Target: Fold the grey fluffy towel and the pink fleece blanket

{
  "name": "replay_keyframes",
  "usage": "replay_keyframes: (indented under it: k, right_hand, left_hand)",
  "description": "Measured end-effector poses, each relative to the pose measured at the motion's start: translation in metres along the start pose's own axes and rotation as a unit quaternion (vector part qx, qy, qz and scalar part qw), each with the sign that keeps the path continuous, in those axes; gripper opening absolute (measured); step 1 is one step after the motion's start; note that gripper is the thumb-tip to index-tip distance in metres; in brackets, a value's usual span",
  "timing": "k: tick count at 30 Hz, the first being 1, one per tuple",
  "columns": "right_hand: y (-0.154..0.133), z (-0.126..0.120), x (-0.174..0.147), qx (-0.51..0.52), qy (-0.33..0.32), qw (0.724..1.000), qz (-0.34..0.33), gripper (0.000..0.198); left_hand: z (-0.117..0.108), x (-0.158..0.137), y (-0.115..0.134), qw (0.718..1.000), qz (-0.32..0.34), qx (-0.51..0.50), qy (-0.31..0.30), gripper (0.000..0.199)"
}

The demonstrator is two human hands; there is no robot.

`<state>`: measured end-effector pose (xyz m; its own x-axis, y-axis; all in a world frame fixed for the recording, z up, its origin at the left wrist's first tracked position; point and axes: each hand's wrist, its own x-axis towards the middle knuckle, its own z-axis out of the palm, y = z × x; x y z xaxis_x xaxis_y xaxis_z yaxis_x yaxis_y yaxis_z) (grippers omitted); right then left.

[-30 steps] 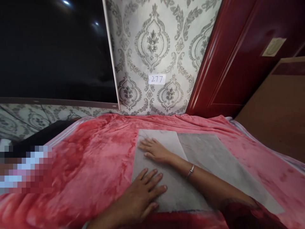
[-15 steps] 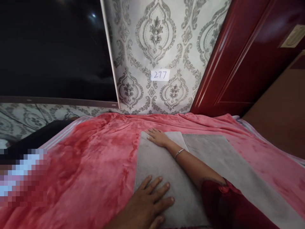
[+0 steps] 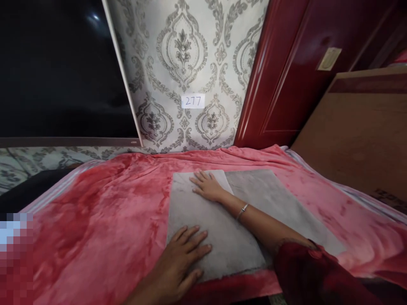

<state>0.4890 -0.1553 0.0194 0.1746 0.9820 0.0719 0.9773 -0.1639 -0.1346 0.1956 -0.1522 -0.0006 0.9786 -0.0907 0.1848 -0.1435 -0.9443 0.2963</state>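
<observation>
Hands, L [image 3: 179, 258] & R [image 3: 208, 186], palm-down on gry cloth [image 3: 222, 231]

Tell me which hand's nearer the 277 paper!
Right. The right hand is below the paper, far up the gray cloth; the left hand is farther away, lower down.

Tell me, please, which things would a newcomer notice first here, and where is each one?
Most likely the vivid pink-red blanket that spreads across the lower part of the view, with a grey cloth lying on it. On the cloth, the left hand is nearer the wearer and the right hand near the far edge, both with fingers spread. Above, a large black screen fills the upper left.
</observation>
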Motion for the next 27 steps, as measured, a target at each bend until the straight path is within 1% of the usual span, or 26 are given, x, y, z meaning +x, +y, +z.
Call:
replay_keyframes:
  k: [1, 3, 5, 7, 12, 15, 18, 21, 24, 27]
  right_hand:
    - [0.007, 0.001, -0.009, 0.003, -0.006, 1.000, 0.011, 0.064]
    - [0.022, 0.000, -0.021, 0.016, -0.011, 0.997, 0.069, 0.064]
    - [0.037, -0.001, -0.025, 0.032, -0.004, 0.990, 0.135, 0.064]
    - [0.049, -0.004, -0.024, 0.045, 0.008, 0.983, 0.176, 0.064]
    - [0.055, -0.006, -0.024, 0.056, 0.030, 0.977, 0.202, 0.063]
    - [0.059, -0.004, -0.037, 0.051, 0.034, 0.976, 0.207, 0.062]
    - [0.071, -0.004, -0.062, 0.038, 0.033, 0.974, 0.222, 0.060]
    - [0.093, -0.008, -0.096, 0.023, 0.036, 0.963, 0.267, 0.059]
    - [0.120, -0.015, -0.135, 0.014, 0.045, 0.942, 0.333, 0.058]
    - [0.144, -0.022, -0.180, 0.016, 0.065, 0.913, 0.402, 0.058]
  left_hand:
    - [0.001, 0.000, -0.001, 1.000, 0.002, 0.005, 0.004, 0.056]
    - [0.002, 0.001, -0.001, 1.000, 0.011, 0.017, 0.016, 0.057]
    - [0.002, 0.001, -0.002, 0.999, 0.019, 0.033, 0.030, 0.057]
    - [0.002, 0.002, -0.003, 0.997, 0.026, 0.048, 0.045, 0.058]
    - [0.005, 0.001, -0.008, 0.993, 0.038, 0.084, 0.070, 0.059]
    - [0.007, 0.001, -0.011, 0.991, 0.045, 0.098, 0.076, 0.059]
    - [0.008, 0.002, -0.013, 0.990, 0.051, 0.110, 0.078, 0.059]
    - [0.009, 0.002, -0.015, 0.988, 0.055, 0.113, 0.086, 0.058]
    - [0.009, 0.003, -0.015, 0.988, 0.056, 0.109, 0.089, 0.058]
    - [0.010, 0.004, -0.015, 0.991, 0.049, 0.096, 0.083, 0.056]
